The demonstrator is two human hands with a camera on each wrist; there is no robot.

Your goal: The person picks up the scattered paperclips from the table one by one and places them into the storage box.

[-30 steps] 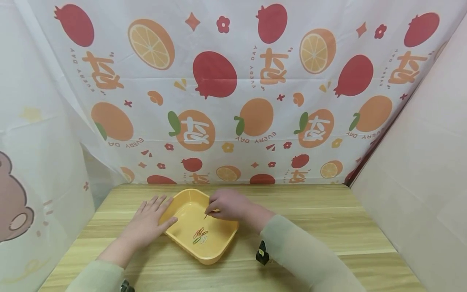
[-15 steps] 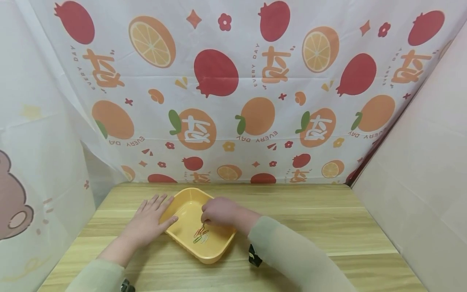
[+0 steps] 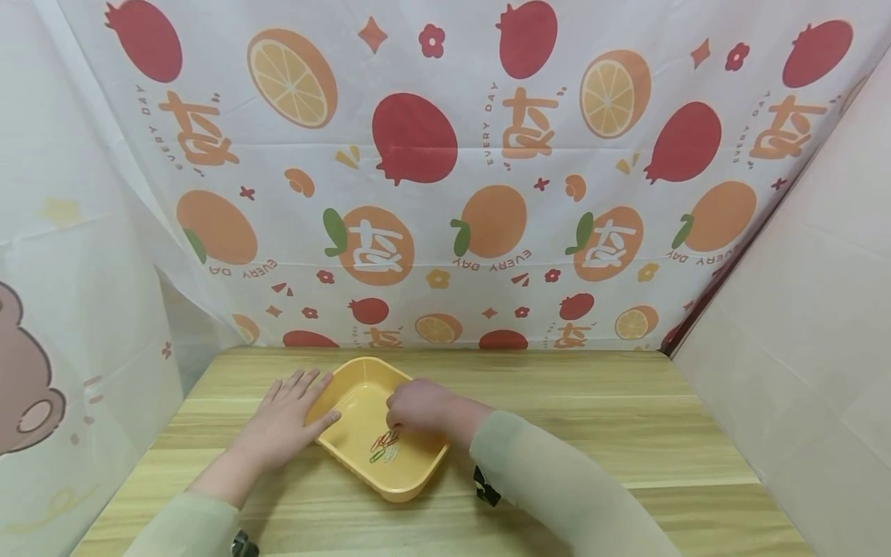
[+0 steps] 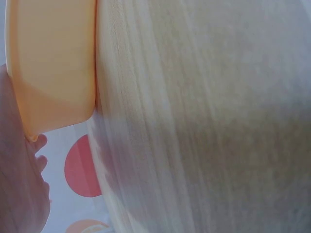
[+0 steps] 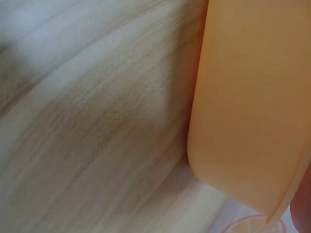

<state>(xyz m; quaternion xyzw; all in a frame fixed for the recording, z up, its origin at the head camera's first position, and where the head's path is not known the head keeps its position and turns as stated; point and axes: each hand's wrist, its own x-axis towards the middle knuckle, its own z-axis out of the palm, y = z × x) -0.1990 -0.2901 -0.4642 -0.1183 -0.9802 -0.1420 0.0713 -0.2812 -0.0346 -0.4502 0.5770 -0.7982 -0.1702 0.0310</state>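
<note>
A yellow plastic tray [image 3: 362,391] sits at an angle on the table, with several small coloured paper clips [image 3: 385,442] in a loose pile on its floor. My left hand [image 3: 285,422] rests with spread fingers on the tray's left rim, its thumb reaching over the edge. Inside the tray, my right hand [image 3: 421,406] points down at the pile, thumb and fingertips pinched together on a paper clip that they mostly hide. In the left wrist view the tray's outer wall [image 4: 53,63] shows beside the hand; the right wrist view shows the opposite wall [image 5: 248,102], not the fingertips.
The wood-grain table [image 3: 592,464] extends on both sides of the tray. A white cloth with fruit prints [image 3: 445,155] hangs behind it, and pale cloths [image 3: 800,309] close off the left and right sides.
My right hand has moved left and down inside the tray, bringing the pinched paper clip to the pile. The left hand has stayed on the rim.
</note>
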